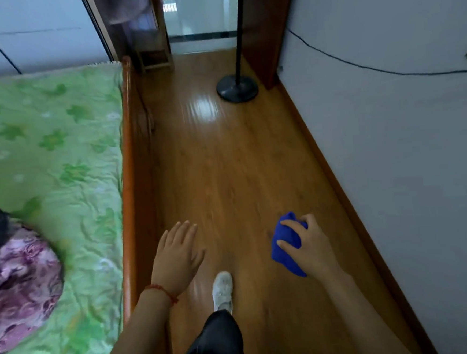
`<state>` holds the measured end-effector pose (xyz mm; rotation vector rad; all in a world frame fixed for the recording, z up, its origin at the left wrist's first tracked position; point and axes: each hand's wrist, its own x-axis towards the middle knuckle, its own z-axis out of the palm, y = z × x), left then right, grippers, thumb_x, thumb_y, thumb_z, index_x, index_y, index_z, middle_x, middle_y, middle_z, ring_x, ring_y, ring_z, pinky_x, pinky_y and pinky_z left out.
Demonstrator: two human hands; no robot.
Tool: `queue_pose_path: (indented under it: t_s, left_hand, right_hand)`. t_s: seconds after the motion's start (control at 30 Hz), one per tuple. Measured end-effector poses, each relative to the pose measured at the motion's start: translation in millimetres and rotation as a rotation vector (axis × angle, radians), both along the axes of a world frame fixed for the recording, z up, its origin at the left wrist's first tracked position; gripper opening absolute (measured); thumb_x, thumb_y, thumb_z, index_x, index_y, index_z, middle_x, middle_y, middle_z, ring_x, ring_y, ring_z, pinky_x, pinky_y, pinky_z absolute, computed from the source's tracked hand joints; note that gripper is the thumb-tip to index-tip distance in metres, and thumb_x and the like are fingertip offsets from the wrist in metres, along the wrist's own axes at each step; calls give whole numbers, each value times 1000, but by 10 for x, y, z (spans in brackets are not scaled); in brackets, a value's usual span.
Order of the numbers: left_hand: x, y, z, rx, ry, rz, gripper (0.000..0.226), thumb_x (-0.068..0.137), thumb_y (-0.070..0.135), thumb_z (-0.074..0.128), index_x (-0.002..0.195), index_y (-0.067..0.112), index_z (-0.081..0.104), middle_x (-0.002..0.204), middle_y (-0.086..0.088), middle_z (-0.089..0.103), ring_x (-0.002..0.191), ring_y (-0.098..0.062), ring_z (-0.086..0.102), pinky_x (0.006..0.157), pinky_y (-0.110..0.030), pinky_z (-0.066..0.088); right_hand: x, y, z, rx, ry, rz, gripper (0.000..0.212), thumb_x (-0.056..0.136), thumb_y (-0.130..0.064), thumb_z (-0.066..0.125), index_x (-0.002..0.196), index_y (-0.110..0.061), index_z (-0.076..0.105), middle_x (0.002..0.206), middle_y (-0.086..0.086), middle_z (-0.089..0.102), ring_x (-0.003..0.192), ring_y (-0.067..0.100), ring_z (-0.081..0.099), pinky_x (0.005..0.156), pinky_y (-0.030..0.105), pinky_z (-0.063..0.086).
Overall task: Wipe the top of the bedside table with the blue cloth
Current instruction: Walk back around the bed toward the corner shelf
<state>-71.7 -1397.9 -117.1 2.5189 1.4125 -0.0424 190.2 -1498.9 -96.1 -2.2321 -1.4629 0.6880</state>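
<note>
My right hand [311,244] grips the bunched blue cloth [283,244] in the air above the wooden floor, to the right of my body. My left hand [177,255] hangs out in front with straight fingers, holding nothing; a red string circles its wrist. No bedside table shows in this view.
A bed with a green flowered cover [49,163] and an orange wooden side rail [128,185] fills the left. A purple flowered pillow [18,291] lies on it. A black lamp stand base [237,88] stands on the floor ahead near a doorway. A grey wall [406,149] runs along the right. My white shoe [222,289] steps forward.
</note>
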Motion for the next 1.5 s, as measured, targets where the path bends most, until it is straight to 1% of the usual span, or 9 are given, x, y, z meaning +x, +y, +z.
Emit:
queue_pose_path:
  t_s: [0.33, 0.57, 0.63, 0.77, 0.83, 1.07, 1.17, 1.37, 1.5]
  left_hand:
    - [544, 2171, 261, 48, 14, 10, 58, 87, 45, 33, 117, 4, 61, 115, -16, 63, 109, -35, 58, 92, -49, 32]
    - [1054, 3418, 143, 44, 7, 42, 59, 87, 45, 32, 118, 3, 61, 116, -18, 62, 110, -36, 57, 93, -50, 31]
    - [1257, 3811, 114, 57, -11, 60, 59, 90, 47, 33, 124, 4, 56, 124, -18, 58, 118, -36, 51, 98, -47, 27]
    - [1608, 4562, 39, 113, -35, 135, 56, 96, 45, 36, 141, 12, 35, 147, -11, 34, 137, -26, 24, 108, -35, 5]
    - [1750, 4899, 52, 113, -57, 172, 56, 95, 45, 37, 140, 11, 38, 144, -12, 38, 136, -28, 27, 108, -36, 6]
    - [2150, 6231, 130, 115, -34, 231, 59, 97, 47, 32, 146, 16, 23, 152, -7, 23, 141, -22, 12, 109, -32, -4]
    - [2234, 6832, 94, 123, -79, 269, 59, 96, 44, 35, 146, 15, 24, 152, -7, 24, 141, -22, 12, 108, -31, -6]
    - [2268, 8269, -55, 109, -45, 270, 59, 97, 45, 29, 147, 17, 19, 154, -5, 17, 141, -21, 7, 107, -30, -10]
    - [2198, 9295, -6, 79, -21, 255, 60, 96, 47, 27, 147, 18, 17, 154, -4, 16, 141, -20, 6, 110, -32, -6]
  right_hand:
    - [569, 2182, 153, 76, -21, -2, 43, 87, -36, 57, 127, -25, 47, 126, -5, 33, 95, 3, 39, 79, 21, 39]
    - [1151, 3553, 37, 84, -47, 32, 45, 87, -37, 57, 129, -25, 46, 127, -4, 34, 94, 4, 40, 78, 21, 39]
    - [1345, 3986, -15, 89, -41, 50, 44, 88, -36, 57, 129, -24, 46, 127, -3, 34, 94, 3, 40, 78, 20, 38]
    - [1736, 4855, -44, 89, -8, 97, 42, 88, -34, 58, 127, -23, 48, 126, -1, 35, 92, 4, 41, 78, 20, 38]
    - [1908, 5268, -12, 90, -6, 121, 43, 88, -34, 58, 127, -22, 48, 125, 0, 36, 92, 5, 41, 78, 20, 39]
    - [2341, 6803, 82, 93, -9, 190, 43, 87, -33, 58, 127, -21, 48, 126, 1, 36, 95, 6, 43, 80, 23, 42]
    - [2419, 7438, 33, 81, -19, 209, 42, 87, -35, 58, 126, -23, 49, 127, -1, 36, 96, 6, 43, 80, 27, 45]
    - [2447, 8885, -151, 79, 2, 193, 43, 87, -33, 59, 127, -20, 49, 124, 0, 37, 96, 5, 40, 80, 22, 38]
    - [2371, 9867, -130, 68, 17, 166, 43, 88, -33, 58, 127, -21, 48, 124, 1, 38, 104, 14, 47, 82, 22, 37]
